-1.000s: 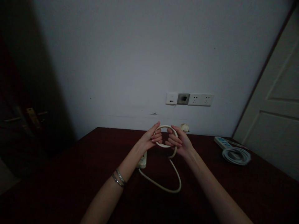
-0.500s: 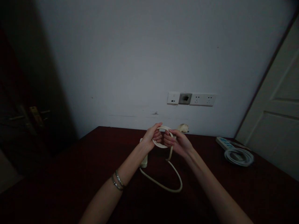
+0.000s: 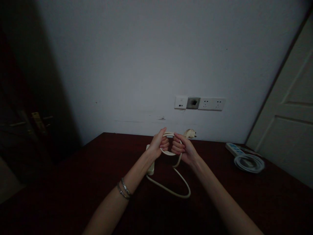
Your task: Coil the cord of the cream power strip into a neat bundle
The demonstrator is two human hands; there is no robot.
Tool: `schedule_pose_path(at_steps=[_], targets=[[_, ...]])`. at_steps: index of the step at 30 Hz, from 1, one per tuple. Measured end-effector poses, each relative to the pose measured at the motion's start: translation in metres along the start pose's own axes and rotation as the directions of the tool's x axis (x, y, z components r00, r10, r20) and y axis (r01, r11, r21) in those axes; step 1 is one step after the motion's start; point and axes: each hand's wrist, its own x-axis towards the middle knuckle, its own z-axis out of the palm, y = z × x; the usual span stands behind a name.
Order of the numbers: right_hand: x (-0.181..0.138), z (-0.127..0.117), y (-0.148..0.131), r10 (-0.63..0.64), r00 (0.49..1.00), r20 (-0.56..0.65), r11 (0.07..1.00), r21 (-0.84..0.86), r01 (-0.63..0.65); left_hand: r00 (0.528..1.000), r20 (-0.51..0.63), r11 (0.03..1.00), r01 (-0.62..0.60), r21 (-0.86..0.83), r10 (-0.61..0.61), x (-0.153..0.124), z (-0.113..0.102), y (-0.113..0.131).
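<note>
Both hands hold a small coil of white power cord (image 3: 168,153) above the dark red tabletop. My left hand (image 3: 158,143) is closed round the coil's left side, thumb pointing up along it. On the right side, my right hand (image 3: 182,147) grips the same coil with curled fingers. A plug (image 3: 190,133) sticks out behind my right hand, its pins facing right. From the coil a loose length of cord hangs down, loops over the table and runs back to a white power strip (image 3: 151,168), which is partly hidden behind my left wrist.
A second power strip (image 3: 234,149), white and blue, lies at the right with a coiled pale cable (image 3: 249,163) beside it. Wall sockets (image 3: 211,104) sit above the back edge of the dark red table (image 3: 105,169). A panelled door (image 3: 290,120) stands at the right.
My right hand has shifted slightly on the coil, its thumb now nearer the top. The coil stays between both hands, and the view has moved only a little.
</note>
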Motion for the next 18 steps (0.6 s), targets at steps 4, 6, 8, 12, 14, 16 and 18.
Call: schedule_pose_path(at_steps=[4, 6, 8, 12, 14, 16, 18], targets=[[0.0, 0.0, -0.003, 0.006, 0.999, -0.046, 0.999, -0.031, -0.007, 0.959, -0.128, 0.931, -0.207, 0.299, 0.254, 0.002, -0.001, -0.005], [0.0, 0.001, -0.003, 0.016, 0.998, -0.058, 0.998, -0.058, -0.019, 0.858, -0.122, 0.774, -0.378, 0.507, 0.499, -0.001, 0.001, -0.007], [0.001, 0.002, -0.003, 0.01, 0.996, -0.089, 0.996, -0.085, -0.017, 0.743, 0.0, 0.558, -0.504, 0.659, 0.67, -0.007, 0.003, -0.007], [0.002, 0.006, -0.001, -0.04, 0.981, -0.191, 0.991, -0.13, 0.015, 0.669, 0.258, 0.284, -0.588, 0.757, 0.697, -0.015, 0.002, -0.003], [0.002, 0.006, -0.001, -0.051, 0.974, -0.222, 0.991, -0.132, 0.021, 0.69, 0.336, 0.226, -0.589, 0.776, 0.642, -0.014, -0.002, 0.0], [0.002, 0.006, 0.0, -0.042, 0.973, -0.229, 0.991, -0.134, 0.012, 0.705, 0.419, 0.17, -0.602, 0.78, 0.572, -0.013, -0.006, 0.005], [0.002, 0.004, 0.0, -0.019, 0.975, -0.22, 0.991, -0.133, -0.011, 0.704, 0.493, 0.135, -0.632, 0.763, 0.511, -0.012, -0.01, 0.009]])
